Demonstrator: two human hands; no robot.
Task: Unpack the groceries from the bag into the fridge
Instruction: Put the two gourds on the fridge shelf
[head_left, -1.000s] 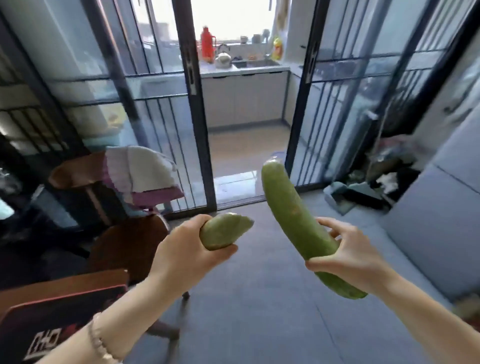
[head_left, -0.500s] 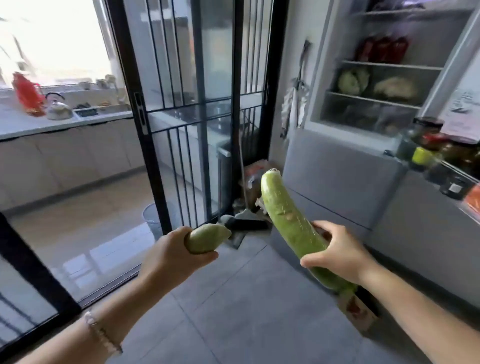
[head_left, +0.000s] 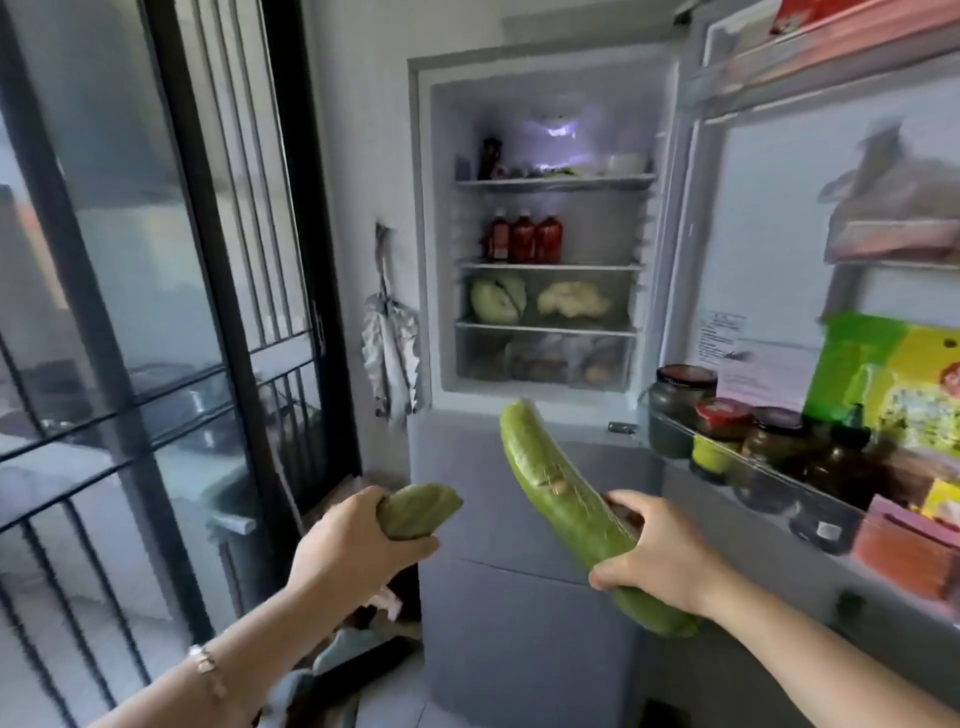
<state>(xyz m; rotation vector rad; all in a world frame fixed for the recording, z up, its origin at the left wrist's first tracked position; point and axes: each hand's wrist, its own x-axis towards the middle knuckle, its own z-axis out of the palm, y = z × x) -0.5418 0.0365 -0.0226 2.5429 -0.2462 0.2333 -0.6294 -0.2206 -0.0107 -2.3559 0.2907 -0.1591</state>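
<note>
Two vegetables are in your hands and neither is in the fridge (head_left: 540, 410) yet. Your left hand (head_left: 358, 545) is closed around a short green gourd (head_left: 421, 509), whose blunt end pokes out toward one o'clock. Your right hand (head_left: 660, 561) is wrapped around the lower half of a long green gourd (head_left: 561, 499), which tilts up toward eleven o'clock, its tip just below the open compartment.

Ahead at twelve o'clock the fridge door (head_left: 779, 208) stands open to the right, so access is done. Already on the shelves are red bottles (head_left: 524, 239), a cabbage (head_left: 498, 299) and what looks like a cauliflower (head_left: 571, 306), though blur makes that a guess. The drawer (head_left: 545, 358) beneath appears fairly full.

What is left, as I judge it: step closer and set both gourds inside. The bag is out of sight, so you can't tell how much remains in it.
</note>
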